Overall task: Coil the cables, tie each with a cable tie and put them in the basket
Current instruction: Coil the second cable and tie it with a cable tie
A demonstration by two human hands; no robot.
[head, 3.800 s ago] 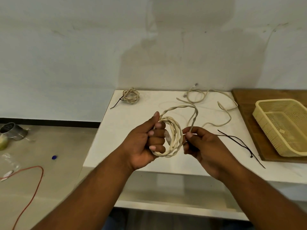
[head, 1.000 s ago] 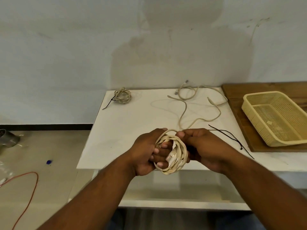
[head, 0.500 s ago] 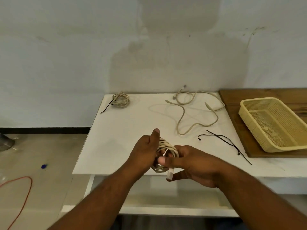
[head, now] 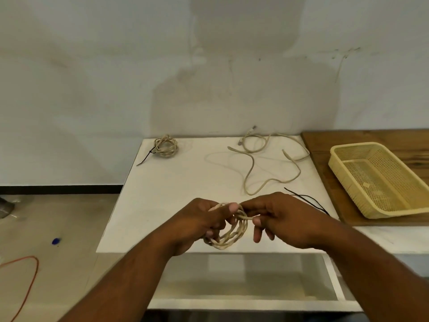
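Observation:
Both hands hold a beige coiled cable [head: 229, 235] above the white table's [head: 176, 189] near edge. My left hand [head: 202, 223] grips the coil's left side, thumb across the top. My right hand [head: 276, 217] pinches the coil's upper right strand. A loose beige cable [head: 251, 168] sprawls over the far middle of the table. Another coiled cable [head: 166, 146], tied with a black tie, lies at the far left corner. Black cable ties [head: 308, 201] lie just right of my right hand. The yellow mesh basket [head: 343, 175] sits at right.
The basket rests on a wooden board [head: 325, 145] at the table's right end. A lower shelf [head: 243, 287] shows under the table. On the floor at left lie a red wire [head: 30, 275] and a small blue object [head: 55, 241]. A wall stands behind.
The long tail of cable has been wound fully into the coil. My hands have settled low near the table's front edge, and the right hand has shifted from the cable end to the coil's upper right.

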